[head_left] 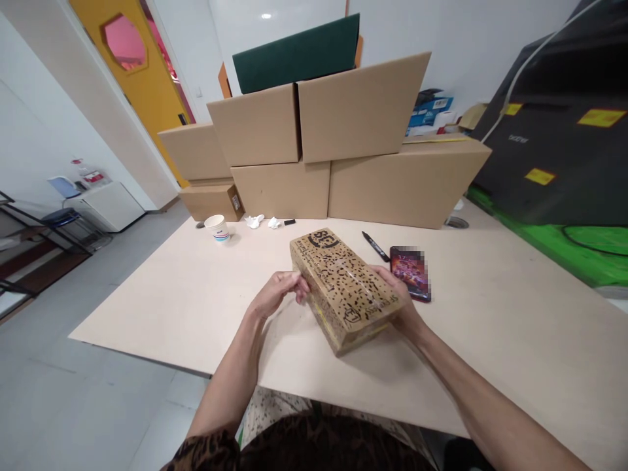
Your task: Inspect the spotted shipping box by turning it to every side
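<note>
A brown cardboard box [343, 275] marked with black specks, lettering and round logos is tilted in front of me, above the near part of the table. Clear shiny tape runs over its top and edges. My right hand [400, 294] grips its right side, with the fingers partly hidden behind and under it. At the box's left side, my left hand [282, 291] has its fingers curled, thumb and fingertips against the edge. Just beyond my right hand lie a phone [411, 273] with its screen lit and a black marker [375, 246].
The pale table [161, 294] carries a paper cup [217, 228], crumpled tissues [254, 221] and a small black cap [290, 222]. Stacked cartons [363, 114] line its back, topped by a dark green box [299, 55]. A large black case [549, 144] stands at the right.
</note>
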The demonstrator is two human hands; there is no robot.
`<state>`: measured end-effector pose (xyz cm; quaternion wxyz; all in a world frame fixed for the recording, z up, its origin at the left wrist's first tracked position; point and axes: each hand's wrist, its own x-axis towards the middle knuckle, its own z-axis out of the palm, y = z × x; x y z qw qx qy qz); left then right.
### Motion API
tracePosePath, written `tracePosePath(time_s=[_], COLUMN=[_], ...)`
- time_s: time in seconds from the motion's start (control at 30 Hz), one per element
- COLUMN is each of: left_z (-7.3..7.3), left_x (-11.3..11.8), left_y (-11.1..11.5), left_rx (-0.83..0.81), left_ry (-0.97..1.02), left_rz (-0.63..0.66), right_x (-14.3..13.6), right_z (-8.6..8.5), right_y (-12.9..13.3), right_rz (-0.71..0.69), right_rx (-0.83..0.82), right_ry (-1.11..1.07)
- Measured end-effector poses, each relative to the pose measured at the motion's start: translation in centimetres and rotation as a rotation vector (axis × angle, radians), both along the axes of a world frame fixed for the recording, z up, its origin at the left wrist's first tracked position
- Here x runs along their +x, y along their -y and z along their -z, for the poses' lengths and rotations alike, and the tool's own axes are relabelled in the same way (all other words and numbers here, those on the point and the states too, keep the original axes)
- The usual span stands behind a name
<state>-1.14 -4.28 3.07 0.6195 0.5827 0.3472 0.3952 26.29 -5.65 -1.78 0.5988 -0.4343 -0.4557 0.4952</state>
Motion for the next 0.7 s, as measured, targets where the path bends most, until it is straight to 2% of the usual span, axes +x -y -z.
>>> tracePosePath(time_s=[0.07, 0.1, 0.13, 0.17, 0.23, 0.27, 0.3, 0.37, 0.5, 0.57, 0.7], left_z=[-0.1, -0.1, 0.0, 0.2, 0.6, 0.9, 1.1, 1.7, 2.4, 2.6, 2.3], left_x=[-0.6, -0.9, -1.2, -1.4, -1.4, -1.4, -1.2, -0.7, 0.1, 0.1, -0.3], left_y=[0.1, -0.1, -0.3, -0.6, -1.4, -1.7, -1.9, -2.1, -1.7, -1.8, -2.3], left_rx=[-0.02, -0.015, 0.008, 0.049, 0.152, 0.185, 0.196, 0.168, 0.076, 0.082, 0.032], left_ry=[-0.043, -0.037, -0.002, 0.054, 0.162, 0.188, 0.191, 0.17, 0.132, 0.095, 0.109], left_rz=[0.184, 0.188, 0.11, -0.039, -0.406, -0.54, -0.615, -0.605, -0.34, -0.334, -0.531], right_x=[0.1, 0.2, 0.4, 0.7, 1.2, 1.5, 1.8, 2.3, 3.0, 3.2, 3.4], right_z=[-0.7, -1.1, -1.5, -1.9, -2.6, -2.9, -3.1, -3.5, -3.7, -3.7, -4.0], right_y=[0.2, 0.2, 0.2, 0.1, 0.2, 0.3, 0.5, 1.0, 2.1, 2.2, 1.5], right_rz=[-0.098, -0.093, -0.06, -0.014, 0.047, 0.054, 0.041, -0.049, -0.241, -0.182, 0.124], right_rx=[-0.094, -0.116, -0.116, -0.093, -0.008, 0.042, 0.095, 0.202, 0.332, 0.337, 0.265], right_ry=[-0.08, -0.103, -0.116, -0.124, -0.133, -0.132, -0.125, -0.087, 0.008, 0.034, 0.058])
